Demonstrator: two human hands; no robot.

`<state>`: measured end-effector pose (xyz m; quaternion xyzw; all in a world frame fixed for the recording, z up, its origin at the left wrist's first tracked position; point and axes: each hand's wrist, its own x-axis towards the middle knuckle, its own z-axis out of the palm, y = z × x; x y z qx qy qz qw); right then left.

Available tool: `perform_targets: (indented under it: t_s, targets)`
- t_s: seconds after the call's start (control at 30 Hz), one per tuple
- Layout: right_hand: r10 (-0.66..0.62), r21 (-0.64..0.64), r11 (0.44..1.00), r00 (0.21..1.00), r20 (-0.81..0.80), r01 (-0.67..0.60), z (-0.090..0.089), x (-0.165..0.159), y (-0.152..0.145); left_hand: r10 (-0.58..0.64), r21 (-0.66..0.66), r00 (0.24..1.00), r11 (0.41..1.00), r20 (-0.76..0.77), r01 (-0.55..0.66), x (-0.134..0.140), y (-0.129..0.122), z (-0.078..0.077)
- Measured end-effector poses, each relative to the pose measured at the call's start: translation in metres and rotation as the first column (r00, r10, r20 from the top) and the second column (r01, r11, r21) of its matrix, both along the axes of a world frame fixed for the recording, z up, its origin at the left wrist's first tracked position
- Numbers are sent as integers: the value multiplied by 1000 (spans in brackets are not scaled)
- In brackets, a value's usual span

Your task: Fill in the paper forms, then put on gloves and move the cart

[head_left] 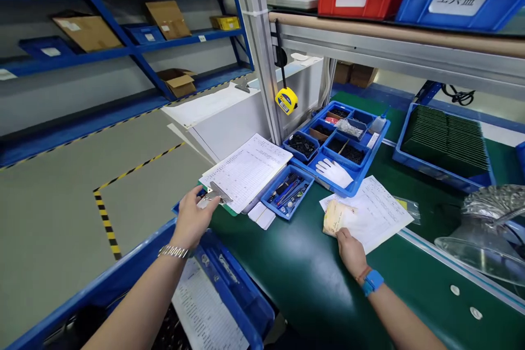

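Forearms (pixel 139 284) span the lower frame, left fingers (pixel 211 206) gripping a clipboard's clip (pixel 220 192), right fingers (pixel 343 235) pinching a packet (pixel 334 217) at their upper left.

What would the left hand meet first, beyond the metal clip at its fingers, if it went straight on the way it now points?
Past the metal clip, the left hand would most likely meet the written sheets the clip holds, or pass just above them; the height is unclear.

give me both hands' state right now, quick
Left hand: holding the metal clip on the papers.
Right hand: closed, holding a small cream packet.
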<state>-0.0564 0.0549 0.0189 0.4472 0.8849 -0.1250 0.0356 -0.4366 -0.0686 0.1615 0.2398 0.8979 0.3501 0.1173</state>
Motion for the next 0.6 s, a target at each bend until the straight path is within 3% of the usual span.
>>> perform_targets:
  t_s: [0.1, 0.17, 0.23, 0.3, 0.4, 0.47, 0.53, 0.6]
  targets:
    - [90, -3, 996, 976, -198, -92, 12, 4, 4, -148, -67, 984, 988, -100, 142, 13, -43, 36]
    - [198, 42, 980, 908, -370, -197, 31, -7, 6, -151, -118, 974, 984, -171, 132, 17, -75, 54]
    - [304, 86, 951, 839, -451, -298, 54, -39, 14, -101, -148, 973, 986, -209, 71, 23, -101, 65]
    - [378, 102, 922, 818, -433, -372, 78, -93, 30, -94, -163, 969, 985, -230, 56, 32, -117, 69]
    - [454, 117, 890, 830, -325, -441, 107, -187, 61, -178, -179, 951, 974, -251, 135, 52, -127, 68]
    - [429, 123, 903, 843, -324, -413, 117, -230, 74, -243, -176, 938, 963, -249, 203, 65, -133, 66]
    - [380, 128, 925, 848, -369, -359, 114, -240, 74, -279, -166, 934, 955, -225, 245, 72, -144, 63]
    - [345, 112, 938, 852, -395, -328, 99, -214, 63, -282, -159, 938, 954, -200, 253, 71, -160, 59]
